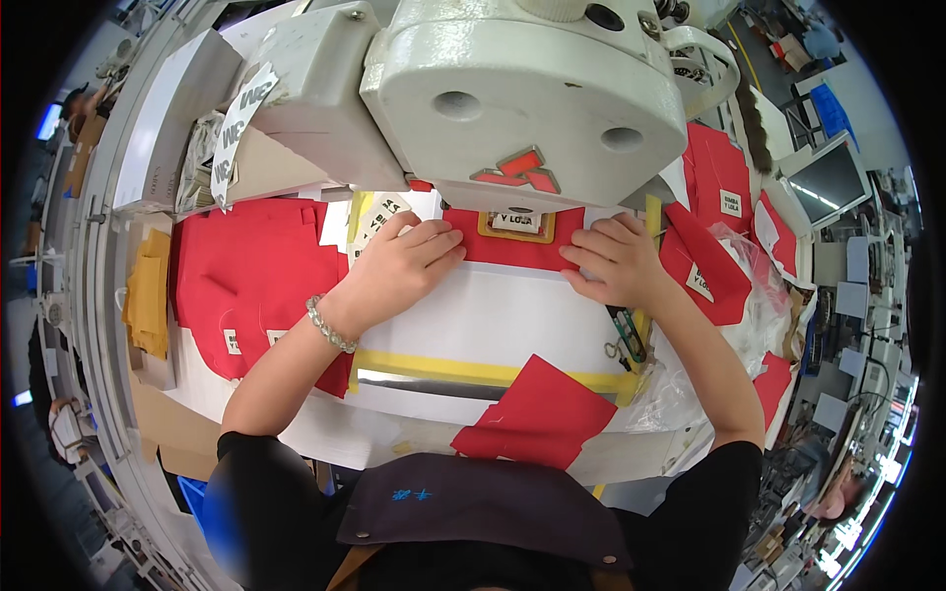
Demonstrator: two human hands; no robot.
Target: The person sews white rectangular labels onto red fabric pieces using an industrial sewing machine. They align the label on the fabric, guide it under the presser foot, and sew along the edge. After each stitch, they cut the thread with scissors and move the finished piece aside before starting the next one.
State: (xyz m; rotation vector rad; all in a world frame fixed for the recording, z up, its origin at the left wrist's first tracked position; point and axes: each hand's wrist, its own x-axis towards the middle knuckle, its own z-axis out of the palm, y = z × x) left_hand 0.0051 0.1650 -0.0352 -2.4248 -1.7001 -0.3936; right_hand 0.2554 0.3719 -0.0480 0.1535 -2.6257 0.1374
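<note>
A red fabric piece (463, 252) lies on the white work surface beneath the head of a white sewing machine (532, 94). On it a white label (514, 223) shows inside a yellow-edged frame (483, 227). My left hand (409, 261) rests at the fabric's left edge, fingers stretched and lying flat; its thumb is mostly hidden. At the right edge, my right hand (621, 258) touches the cloth with bent, slightly spread fingers. Neither hand visibly pinches the fabric. The machine head hides the fabric's far edge.
Red fabric stacks lie left (251, 261) and right (714, 172). A loose red piece (542, 414) lies near my body. Thread snips (628, 335) sit by my right forearm, beside clear plastic (680, 384). Yellow tape (443, 370) borders the surface. A loose label strip (379, 217) lies beyond my left hand.
</note>
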